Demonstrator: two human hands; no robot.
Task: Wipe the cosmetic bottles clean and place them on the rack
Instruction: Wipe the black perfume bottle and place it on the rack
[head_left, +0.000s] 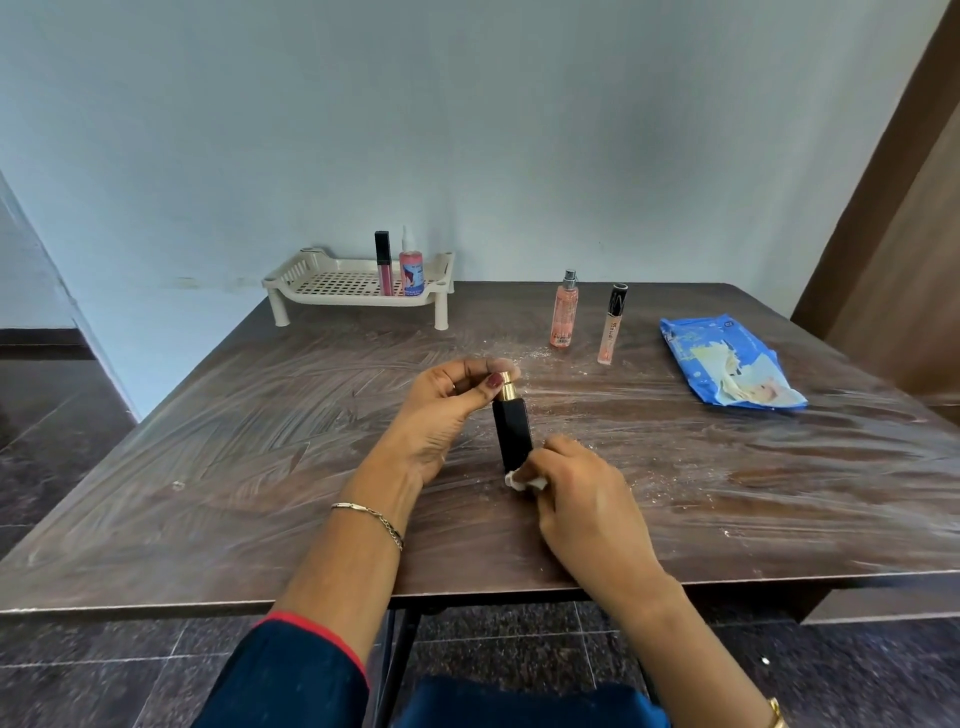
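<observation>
My left hand is pinching the gold cap of the black square-sided bottle, fingers curled round it. My right hand is gripping a crumpled white wipe, pressing it against the bottle's lower end. The cream plastic rack is standing well beyond my fingertips.

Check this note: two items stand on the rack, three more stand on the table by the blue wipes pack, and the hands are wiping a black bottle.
Not three: the head view shows only two on the table by the blue wipes pack, a peach spray bottle and a black-capped tube. The rack holds two items, and the left hand and right hand are wiping the black bottle.
</observation>
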